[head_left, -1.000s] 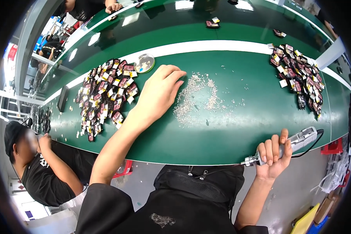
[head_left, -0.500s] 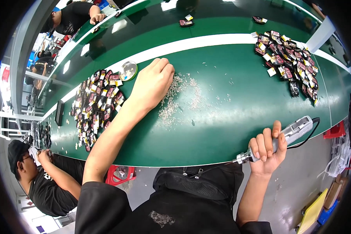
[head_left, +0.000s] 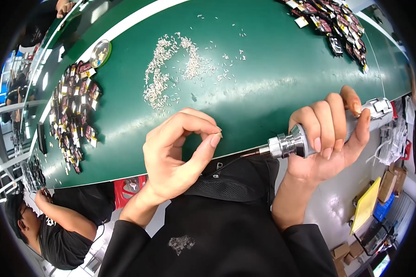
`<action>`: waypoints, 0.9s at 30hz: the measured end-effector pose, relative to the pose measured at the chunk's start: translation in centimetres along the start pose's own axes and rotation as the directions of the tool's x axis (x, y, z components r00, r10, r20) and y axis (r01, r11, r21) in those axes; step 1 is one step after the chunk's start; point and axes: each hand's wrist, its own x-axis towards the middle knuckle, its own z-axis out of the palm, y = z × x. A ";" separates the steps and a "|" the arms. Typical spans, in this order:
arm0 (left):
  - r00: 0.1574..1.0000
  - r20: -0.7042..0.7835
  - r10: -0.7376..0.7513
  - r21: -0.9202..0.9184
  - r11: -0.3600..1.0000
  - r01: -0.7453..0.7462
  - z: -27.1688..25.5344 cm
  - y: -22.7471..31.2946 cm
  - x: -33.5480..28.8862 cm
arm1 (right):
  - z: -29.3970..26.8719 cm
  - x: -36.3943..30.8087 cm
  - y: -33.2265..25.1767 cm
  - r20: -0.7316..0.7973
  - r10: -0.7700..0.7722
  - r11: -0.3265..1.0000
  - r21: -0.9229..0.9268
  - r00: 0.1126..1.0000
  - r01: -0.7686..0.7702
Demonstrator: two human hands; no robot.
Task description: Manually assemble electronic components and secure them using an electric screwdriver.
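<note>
My left hand [head_left: 171, 161] is raised above the table's near edge, its thumb and index fingertip pressed together. Whatever lies between those tips is too small to make out. In my right hand [head_left: 326, 134] is a grey and silver electric screwdriver [head_left: 286, 144]; the fingers wrap round its body. Its thin bit [head_left: 249, 153] points left toward the left hand's fingertips, apart from them. Beyond my left hand, a loose scatter of tiny silvery screw-like pieces [head_left: 158, 81] lies on the green table [head_left: 245, 106].
At the left is a heap of small black units [head_left: 74, 106] with pale tags, beside a round tin [head_left: 100, 53]. A similar heap [head_left: 330, 23] sits at the far right. Another person [head_left: 64, 226] works at the left. A red stool [head_left: 127, 189] stands under the table edge.
My left hand has drawn back from the small pieces toward my body, fingertips pinched. My right hand has raised the screwdriver a little. The view has tilted downward.
</note>
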 end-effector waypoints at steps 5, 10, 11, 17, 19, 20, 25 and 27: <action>0.971 0.116 -0.209 -0.474 0.847 0.238 1.7 0.0 -0.7 | 2.2 -0.3 0.8 -0.088 -0.111 0.994 -0.001 0.990 0.111; 0.968 0.137 -0.210 -0.576 0.778 0.251 2.0 0.1 -1.1 | 2.3 -0.5 0.9 -0.095 -0.124 0.991 -0.056 0.988 0.119; 0.968 0.139 -0.207 -0.571 0.782 0.249 2.1 0.1 -1.1 | 2.3 -0.5 0.9 -0.107 -0.133 0.990 -0.061 0.985 0.127; 0.966 0.163 -0.201 -0.590 0.765 0.258 2.2 -0.2 -1.0 | 2.4 -0.3 1.1 -0.129 -0.146 0.988 -0.073 0.981 0.137; 0.964 0.172 -0.202 -0.595 0.759 0.265 2.3 -0.3 -1.0 | 2.3 -0.3 1.1 -0.131 -0.133 0.990 -0.072 0.982 0.124; 0.963 0.179 -0.201 -0.598 0.755 0.269 2.3 -0.4 -0.9 | 2.3 -0.3 1.1 -0.126 -0.135 0.989 -0.084 0.983 0.125; 0.980 0.105 -0.166 -0.399 0.896 0.195 2.2 0.0 -0.8 | 2.0 -0.2 1.0 -0.100 -0.124 0.987 -0.117 0.987 0.112; 0.993 0.067 -0.100 -0.240 0.964 0.114 2.2 0.1 -0.6 | 1.8 -0.2 1.0 -0.055 -0.123 0.980 -0.164 0.991 0.113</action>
